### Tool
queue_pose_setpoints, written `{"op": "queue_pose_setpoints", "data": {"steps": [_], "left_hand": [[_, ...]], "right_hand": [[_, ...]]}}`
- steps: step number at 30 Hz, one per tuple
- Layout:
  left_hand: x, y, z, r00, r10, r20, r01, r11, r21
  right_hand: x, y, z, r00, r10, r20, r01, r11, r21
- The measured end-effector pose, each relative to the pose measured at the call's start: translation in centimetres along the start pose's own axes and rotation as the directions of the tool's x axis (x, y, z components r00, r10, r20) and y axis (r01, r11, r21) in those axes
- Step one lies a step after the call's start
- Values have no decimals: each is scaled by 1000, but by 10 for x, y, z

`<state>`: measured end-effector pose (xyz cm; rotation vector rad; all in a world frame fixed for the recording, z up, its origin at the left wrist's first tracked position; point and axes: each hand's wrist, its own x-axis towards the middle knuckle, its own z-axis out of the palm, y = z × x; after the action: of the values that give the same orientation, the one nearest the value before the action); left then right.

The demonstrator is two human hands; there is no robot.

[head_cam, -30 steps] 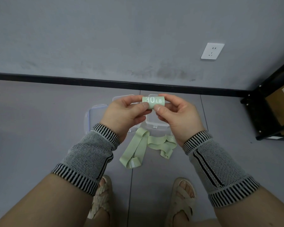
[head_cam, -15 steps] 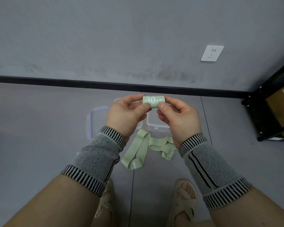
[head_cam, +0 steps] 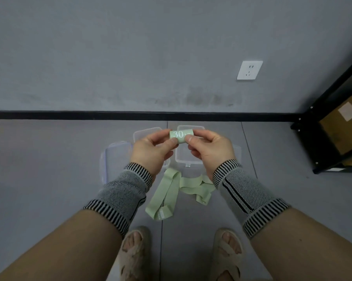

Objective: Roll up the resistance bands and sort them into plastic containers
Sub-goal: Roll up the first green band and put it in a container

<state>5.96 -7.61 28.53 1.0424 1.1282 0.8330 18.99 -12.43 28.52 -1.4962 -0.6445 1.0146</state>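
Pinching a rolled pale-green resistance band between both hands, out in front of the body and above the grey floor. Left hand curled round the roll's left end, thumb on the near side and forefinger over the top. Right hand gripping the right end the same way, thumb tip pressed on the roll's front face. Roll held lying sideways, white "30" printed on the side turned toward the camera, the rest of the print hidden by the right thumb.

Directly beneath and beyond the hands, clear plastic containers standing open on the floor, one below the right hand, another partly hidden behind the left hand. Just left of the left hand, a clear lid with bluish edges lying flat. Nearer the body than the hands, between the two wrists, loose green bands sprawled unrolled on the floor, one long strip running toward the feet, another crumpled toward the right wrist.

Striped grey knit wrist sleeves on both forearms. Sandalled feet at the bottom edge, closer in than the loose bands. Far beyond the hands, a black skirting strip along the grey wall, a white socket up to the right. Well off to the right of the right hand, a black shelf frame holding a brown cardboard box.
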Motion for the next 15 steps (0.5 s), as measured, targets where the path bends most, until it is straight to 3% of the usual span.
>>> {"op": "queue_pose_setpoints", "data": {"steps": [5, 11, 15], "left_hand": [[61, -32, 5, 999, 12, 36, -18, 987, 162], [174, -119, 12, 997, -18, 77, -10, 937, 348], [224, -169, 11, 995, -54, 81, 12, 892, 451]], "right_hand": [[59, 43, -8, 999, 54, 6, -53, 998, -25], [167, 136, -8, 990, 138, -35, -141, 988, -66], [210, 189, -7, 971, 229, -70, -230, 973, -6]]}}
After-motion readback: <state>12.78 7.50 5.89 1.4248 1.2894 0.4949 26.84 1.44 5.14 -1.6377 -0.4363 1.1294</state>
